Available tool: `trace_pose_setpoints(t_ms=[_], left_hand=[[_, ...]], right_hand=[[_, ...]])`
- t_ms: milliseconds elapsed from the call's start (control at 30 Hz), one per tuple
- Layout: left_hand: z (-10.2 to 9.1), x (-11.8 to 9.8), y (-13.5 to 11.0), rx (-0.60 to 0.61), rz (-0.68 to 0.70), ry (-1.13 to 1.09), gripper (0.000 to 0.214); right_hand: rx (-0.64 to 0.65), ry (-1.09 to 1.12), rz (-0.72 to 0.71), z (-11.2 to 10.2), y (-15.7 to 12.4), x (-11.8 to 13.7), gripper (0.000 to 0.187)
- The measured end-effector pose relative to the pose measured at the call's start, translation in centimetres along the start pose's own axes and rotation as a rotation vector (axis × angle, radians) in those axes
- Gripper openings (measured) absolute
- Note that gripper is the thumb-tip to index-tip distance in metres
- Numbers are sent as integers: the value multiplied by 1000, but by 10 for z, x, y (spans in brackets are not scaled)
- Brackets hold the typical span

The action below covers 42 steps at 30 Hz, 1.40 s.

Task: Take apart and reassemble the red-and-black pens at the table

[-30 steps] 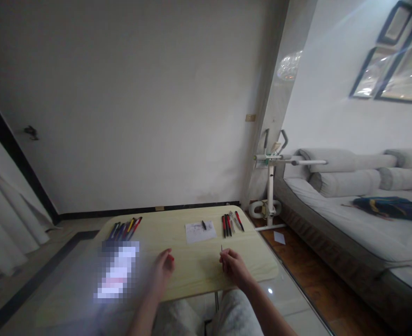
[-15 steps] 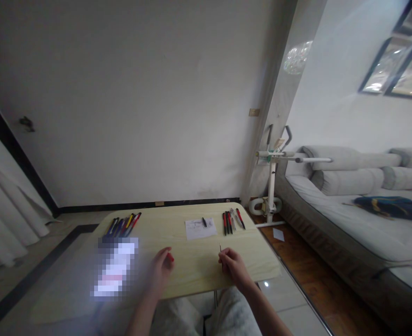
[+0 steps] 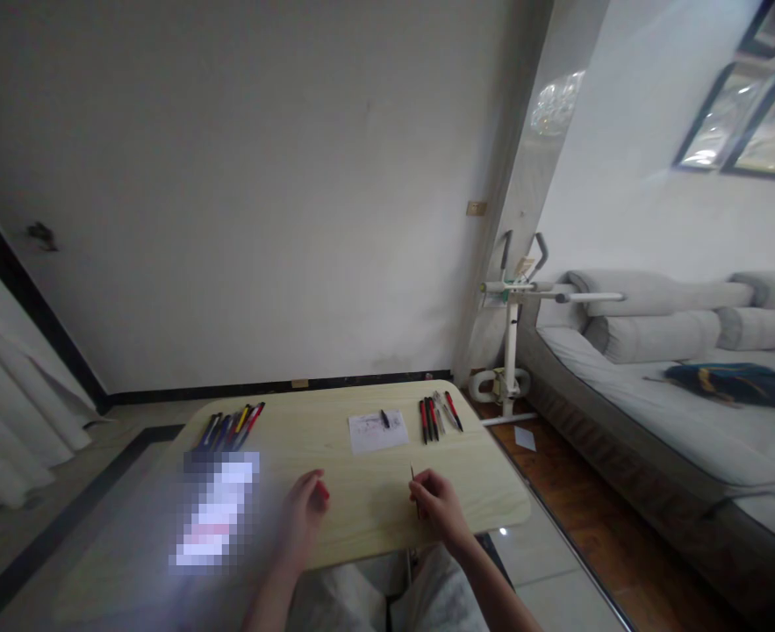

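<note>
My left hand rests on the light wooden table, its fingers curled around a small red piece that pokes out at the fingertips. My right hand sits a little to the right, pinching a thin dark refill-like stick that points up and away. Ahead lies a white sheet of paper with scribbles and a small black cap on it. A row of red and black pens lies to the paper's right. A second bunch of coloured pens lies at the far left.
A blurred rectangular patch covers part of the table's left side. A white exercise machine stands past the table's right corner, beside a grey sofa with bolsters. A scrap of paper lies on the wooden floor. Curtains hang at left.
Both hands hold the same pose on the table. The view has shifted slightly; the hands sit a touch lower in the frame.
</note>
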<state>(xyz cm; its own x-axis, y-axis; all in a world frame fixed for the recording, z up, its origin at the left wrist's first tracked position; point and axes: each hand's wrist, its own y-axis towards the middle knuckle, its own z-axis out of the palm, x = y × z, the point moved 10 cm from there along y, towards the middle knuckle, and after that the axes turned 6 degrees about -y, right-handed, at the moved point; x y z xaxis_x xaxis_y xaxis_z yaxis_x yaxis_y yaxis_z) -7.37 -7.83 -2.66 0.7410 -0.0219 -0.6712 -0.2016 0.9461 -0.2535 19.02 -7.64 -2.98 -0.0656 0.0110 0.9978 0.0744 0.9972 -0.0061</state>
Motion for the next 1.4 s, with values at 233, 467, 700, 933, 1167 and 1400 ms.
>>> trace_pose_setpoints(t_ms=[233,467,700,933,1167,1400], left_hand=[[1,-2,-1,14,31,41,29],[-2,1,2,13,8,29,28],[-3,3,5,41,2,36,27],[-1,4,7,64,-13,46,24],[-2,7,10,66,-37,27,20],[-6,10,9,34,-52,65,20]], right_hand=[[-39,-175,-124,1,-8,21,23],[-33,-183,-77,0,-7,14,20],[-24,-148,-47,-1,-4,10,22],[12,-55,2,-3,-5,15,23],[20,-14,53,-8,-6,8,23],[32,-85,96,-12,-10,3,23]])
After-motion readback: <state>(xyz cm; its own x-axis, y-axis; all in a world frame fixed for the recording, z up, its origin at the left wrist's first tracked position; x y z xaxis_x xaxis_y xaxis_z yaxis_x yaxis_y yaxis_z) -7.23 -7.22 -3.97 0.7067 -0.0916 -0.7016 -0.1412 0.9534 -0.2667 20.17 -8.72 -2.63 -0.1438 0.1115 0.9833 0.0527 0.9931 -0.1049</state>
